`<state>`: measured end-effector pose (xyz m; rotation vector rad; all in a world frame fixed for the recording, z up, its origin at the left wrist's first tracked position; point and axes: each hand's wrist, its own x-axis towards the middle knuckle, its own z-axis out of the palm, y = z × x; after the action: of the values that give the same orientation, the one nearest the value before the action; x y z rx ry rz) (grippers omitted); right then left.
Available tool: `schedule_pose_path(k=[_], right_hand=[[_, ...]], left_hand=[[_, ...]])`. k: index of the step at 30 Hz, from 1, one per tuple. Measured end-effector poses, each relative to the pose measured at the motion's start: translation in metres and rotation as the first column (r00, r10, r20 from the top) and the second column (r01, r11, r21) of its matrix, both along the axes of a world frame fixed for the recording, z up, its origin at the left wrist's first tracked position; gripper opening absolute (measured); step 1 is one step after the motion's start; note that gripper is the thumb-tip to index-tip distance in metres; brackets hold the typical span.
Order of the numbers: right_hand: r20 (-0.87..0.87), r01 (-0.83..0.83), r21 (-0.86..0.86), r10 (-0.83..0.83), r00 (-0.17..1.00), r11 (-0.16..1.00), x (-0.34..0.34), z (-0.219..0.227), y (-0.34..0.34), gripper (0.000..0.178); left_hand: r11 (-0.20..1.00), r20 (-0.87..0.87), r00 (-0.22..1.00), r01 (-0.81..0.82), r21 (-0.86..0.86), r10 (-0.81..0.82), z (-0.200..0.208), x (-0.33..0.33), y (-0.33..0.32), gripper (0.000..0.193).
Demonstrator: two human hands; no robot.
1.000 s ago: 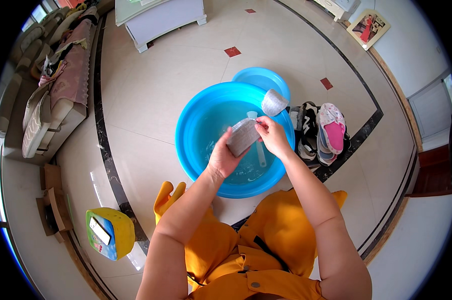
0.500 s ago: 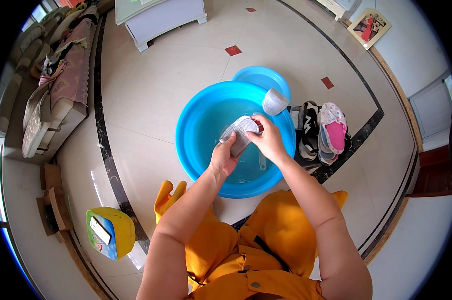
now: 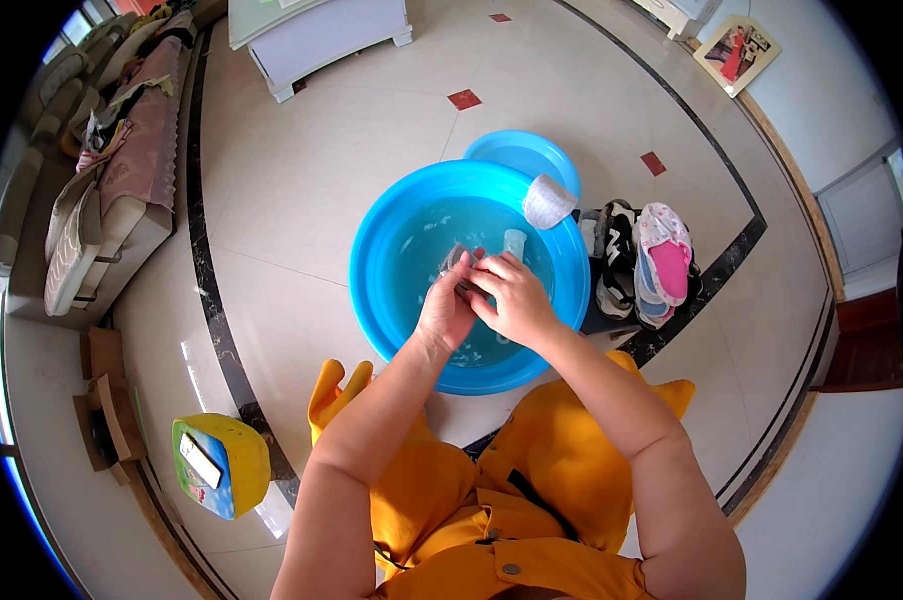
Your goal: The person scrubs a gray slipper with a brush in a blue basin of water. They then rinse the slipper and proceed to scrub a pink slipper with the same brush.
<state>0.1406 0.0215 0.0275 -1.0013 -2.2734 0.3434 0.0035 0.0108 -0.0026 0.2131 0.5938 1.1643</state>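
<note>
Over the water in the large blue basin [image 3: 370,245], my two hands are together. My left hand [image 3: 445,312] is closed round a grey cloth insole [image 3: 451,258], mostly hidden now by fingers. My right hand [image 3: 516,305] presses its curled fingers on the same insole from the right. Just beyond the right hand, a pale, whitish object [image 3: 514,243] shows in the basin; its kind is unclear. A second grey insole-like piece [image 3: 549,203] hangs bent over the basin's right far rim.
Behind the basin sits a smaller blue basin [image 3: 531,152]. To its right stand black-and-white shoes [image 3: 619,265] and a shoe with pink lining [image 3: 671,265]. A yellow tub [image 3: 241,465] with a phone [image 3: 201,464] on top stands left. A sofa [image 3: 121,200] lines the far left.
The insole has gone from open view to bunched and mostly covered between my hands. My right hand has moved left and down against the left one. The water now shows ripples and splashes.
</note>
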Motion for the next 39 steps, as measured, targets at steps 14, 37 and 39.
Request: schedule_pose_path(k=[14,37,39], right_hand=[[-0.235,0.082,-0.629,-0.29,0.928,0.773,0.014,-0.016,0.014,0.027],[-0.057,0.016,0.102,-0.01,0.998,0.995,-0.003,-0.006,-0.013,0.016],[-0.089,0.015,0.01,-0.014,0.996,1.0,0.002,-0.005,-0.007,0.014]], left_hand=[[0.997,-0.045,0.996,-0.072,0.03,0.073,0.001,0.009,0.003,0.035],[0.98,-0.08,0.978,-0.195,-0.05,0.191,-0.008,0.009,-0.001,0.022],[0.989,-0.088,0.985,-0.145,0.014,0.145,-0.005,0.005,0.001,0.024]])
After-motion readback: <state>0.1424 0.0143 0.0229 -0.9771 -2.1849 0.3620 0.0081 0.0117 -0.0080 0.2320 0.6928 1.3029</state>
